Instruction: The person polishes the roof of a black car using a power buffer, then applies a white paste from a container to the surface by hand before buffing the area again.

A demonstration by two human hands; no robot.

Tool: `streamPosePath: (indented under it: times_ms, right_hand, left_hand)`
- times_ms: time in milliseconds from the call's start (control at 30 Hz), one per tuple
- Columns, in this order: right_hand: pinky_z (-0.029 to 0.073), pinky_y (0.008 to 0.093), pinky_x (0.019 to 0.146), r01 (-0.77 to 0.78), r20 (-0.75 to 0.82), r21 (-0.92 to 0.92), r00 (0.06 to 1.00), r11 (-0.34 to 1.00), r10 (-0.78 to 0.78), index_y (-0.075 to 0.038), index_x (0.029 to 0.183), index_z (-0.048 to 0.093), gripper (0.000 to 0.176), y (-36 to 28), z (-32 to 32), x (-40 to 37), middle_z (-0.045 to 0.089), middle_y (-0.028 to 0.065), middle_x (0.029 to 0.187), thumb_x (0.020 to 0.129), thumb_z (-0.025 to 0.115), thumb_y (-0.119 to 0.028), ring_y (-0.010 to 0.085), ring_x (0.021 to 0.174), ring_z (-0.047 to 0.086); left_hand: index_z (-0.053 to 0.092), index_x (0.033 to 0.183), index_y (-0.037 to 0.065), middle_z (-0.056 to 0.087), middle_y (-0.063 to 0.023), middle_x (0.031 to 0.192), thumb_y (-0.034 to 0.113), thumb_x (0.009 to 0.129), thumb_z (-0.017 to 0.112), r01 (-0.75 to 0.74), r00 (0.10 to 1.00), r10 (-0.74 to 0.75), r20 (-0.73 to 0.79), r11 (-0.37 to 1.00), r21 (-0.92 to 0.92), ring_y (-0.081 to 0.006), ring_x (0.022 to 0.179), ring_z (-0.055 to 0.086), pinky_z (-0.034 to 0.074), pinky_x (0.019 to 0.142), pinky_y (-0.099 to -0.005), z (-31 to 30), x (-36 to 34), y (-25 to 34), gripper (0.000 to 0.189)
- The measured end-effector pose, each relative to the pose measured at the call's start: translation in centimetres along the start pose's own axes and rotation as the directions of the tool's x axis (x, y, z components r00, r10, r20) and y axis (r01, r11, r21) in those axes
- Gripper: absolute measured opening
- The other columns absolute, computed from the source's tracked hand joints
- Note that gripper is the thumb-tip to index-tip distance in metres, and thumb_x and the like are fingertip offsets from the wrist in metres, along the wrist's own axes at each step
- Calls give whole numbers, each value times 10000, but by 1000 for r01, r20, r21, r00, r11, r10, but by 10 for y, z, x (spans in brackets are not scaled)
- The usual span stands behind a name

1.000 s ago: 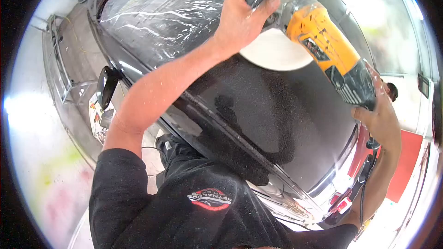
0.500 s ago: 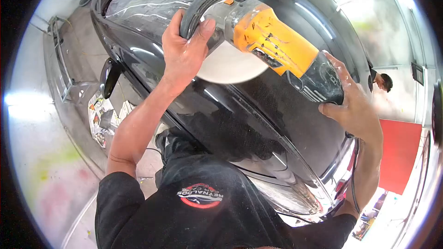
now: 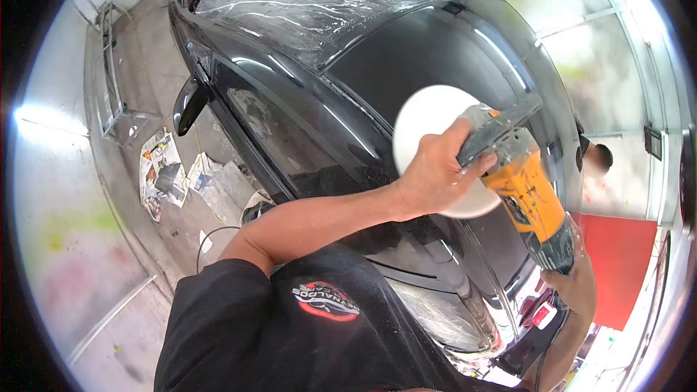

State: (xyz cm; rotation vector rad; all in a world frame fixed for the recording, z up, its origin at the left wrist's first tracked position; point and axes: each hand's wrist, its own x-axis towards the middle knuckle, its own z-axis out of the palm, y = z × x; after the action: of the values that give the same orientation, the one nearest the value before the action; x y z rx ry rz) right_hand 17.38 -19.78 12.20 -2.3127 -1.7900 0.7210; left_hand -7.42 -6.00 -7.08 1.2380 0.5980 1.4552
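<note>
My left hand (image 3: 434, 178) is closed around the black front handle of an orange and black car polisher (image 3: 531, 192). At the rear of the tool, my right hand (image 3: 568, 276) wraps around the dark end of its body. The polisher's round white pad (image 3: 427, 115) is tilted and overlaps the roof and side edge of a black car (image 3: 305, 112). A dark power cord (image 3: 553, 341) runs down along my right forearm.
Clear plastic film (image 3: 290, 11) covers the windshield end of the car. A side mirror (image 3: 190, 105) juts out at the left, with newspaper (image 3: 163, 174) on the floor beyond it. Another person (image 3: 597, 160) is past the car, near a red panel (image 3: 617, 268).
Both hands have moved the polisher right and toward the rear of the car. The tool has turned, so more of its white pad shows, and my left arm now reaches across my body.
</note>
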Motion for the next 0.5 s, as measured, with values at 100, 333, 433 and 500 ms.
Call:
streamPosePath:
  times_ms: [100,333,433,500]
  right_hand:
    - [456,327,1053,-149,-24,120,988,982,153,-44,1578,357,1025,-18,1,-16,662,139,1311,617,659,148,203,1178,633]
    - [482,322,998,-127,-25,137,991,982,131,-71,1573,357,1036,-33,13,-25,706,119,1223,624,726,124,187,1082,666]
    - [494,328,975,-165,10,30,986,986,165,-89,1569,363,1041,-49,8,-19,714,129,1201,621,743,107,201,1059,680]
    - [494,337,977,-151,31,34,988,988,150,-107,1570,361,1052,-49,4,-17,716,147,1201,616,762,85,236,1066,695]
  left_hand:
    - [583,1061,-17,642,-63,790,322,998,708,49,998,-45,49,995,-92,-80,749,562,464,628,-297,-1,1,-4,367]
    - [598,1008,-5,634,-44,752,324,986,726,71,997,-70,23,995,-66,-66,712,548,452,602,-283,-25,-6,20,355]
    - [599,993,-1,629,-35,735,315,971,747,78,997,-79,-19,996,-29,-59,689,538,446,587,-282,-37,-8,30,350]
    - [599,990,-3,634,-41,729,313,968,750,95,995,-96,-38,995,-25,-59,683,543,448,583,-283,-42,-10,40,351]
